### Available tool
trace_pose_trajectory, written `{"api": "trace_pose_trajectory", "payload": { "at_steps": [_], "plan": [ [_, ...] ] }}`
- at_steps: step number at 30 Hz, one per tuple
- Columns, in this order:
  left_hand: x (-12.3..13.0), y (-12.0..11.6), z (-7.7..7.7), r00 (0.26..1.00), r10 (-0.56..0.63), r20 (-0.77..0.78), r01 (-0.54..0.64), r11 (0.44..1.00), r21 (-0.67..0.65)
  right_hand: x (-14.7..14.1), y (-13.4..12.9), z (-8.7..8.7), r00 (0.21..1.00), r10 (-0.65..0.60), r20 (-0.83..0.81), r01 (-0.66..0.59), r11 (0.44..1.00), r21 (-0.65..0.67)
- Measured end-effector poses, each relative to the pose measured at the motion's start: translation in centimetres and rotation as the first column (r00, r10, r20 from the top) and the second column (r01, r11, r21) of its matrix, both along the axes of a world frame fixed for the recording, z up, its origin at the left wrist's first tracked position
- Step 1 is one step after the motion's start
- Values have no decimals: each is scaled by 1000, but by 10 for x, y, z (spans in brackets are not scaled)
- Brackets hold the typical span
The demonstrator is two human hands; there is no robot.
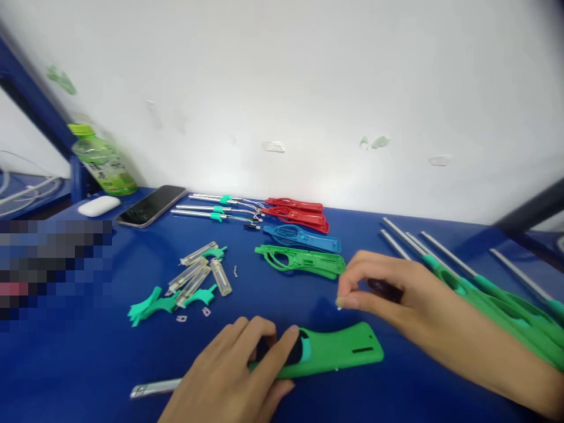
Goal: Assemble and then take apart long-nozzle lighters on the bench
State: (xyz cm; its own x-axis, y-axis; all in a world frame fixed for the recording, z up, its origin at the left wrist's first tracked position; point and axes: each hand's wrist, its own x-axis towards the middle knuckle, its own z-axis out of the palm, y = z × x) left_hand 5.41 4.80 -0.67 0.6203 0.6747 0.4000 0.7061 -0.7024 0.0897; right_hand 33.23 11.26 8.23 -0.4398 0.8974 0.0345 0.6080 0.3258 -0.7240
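Observation:
A green lighter body point(335, 349) with a metal tube lies on the blue table at the front, its slotted handle to the right. My left hand point(247, 370) is closed round its front part, fingers over the dark opening beside a teal trigger point(305, 348). Just above the handle is my right hand point(374, 285), thumb and forefinger pinched on a tiny pale piece point(339, 306). A dark rod-like handle point(385, 290) rests in that same hand, partly hidden by the fingers.
Clear tanks point(194, 285), teal triggers point(156, 304) and small clips lie left of centre. Green point(304, 261), blue point(304, 238) and red shells point(295, 217) stand behind. Several green lighters point(506, 305) lie right; phone point(152, 205) and bottle point(106, 161) back left.

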Motion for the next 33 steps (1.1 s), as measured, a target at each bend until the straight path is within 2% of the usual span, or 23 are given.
{"api": "trace_pose_trajectory", "payload": {
  "at_steps": [5,9,12,14,17,21,24,27,30,33],
  "plan": [
    [8,-1,4,999,19,47,-19,1000,15,-68,25,1,986,151,77,-157,983,91],
    [11,1,3,997,15,71,-17,1000,16,-116,40,-10,944,273,188,-300,944,140],
    [12,3,0,997,15,71,-16,1000,7,-137,43,-16,926,311,215,-346,926,150],
    [12,3,-2,997,23,72,-23,1000,4,-141,42,-13,920,322,224,-361,918,162],
    [13,0,-6,996,46,82,-45,999,-12,-130,37,1,922,307,235,-354,915,195],
    [12,-4,-12,991,58,123,-57,998,-14,-84,22,14,906,248,344,-331,921,208],
    [10,-7,-7,989,36,143,-39,999,14,-40,4,9,883,176,436,-296,928,224],
    [7,-9,6,985,22,173,-41,993,108,-7,-14,-1,836,186,517,-293,947,133],
    [2,-13,18,987,1,162,-33,981,193,7,-26,-3,852,225,473,-291,954,69],
    [-2,-16,18,991,0,136,-31,975,222,11,-28,0,865,252,435,-301,953,45]
  ]
}}
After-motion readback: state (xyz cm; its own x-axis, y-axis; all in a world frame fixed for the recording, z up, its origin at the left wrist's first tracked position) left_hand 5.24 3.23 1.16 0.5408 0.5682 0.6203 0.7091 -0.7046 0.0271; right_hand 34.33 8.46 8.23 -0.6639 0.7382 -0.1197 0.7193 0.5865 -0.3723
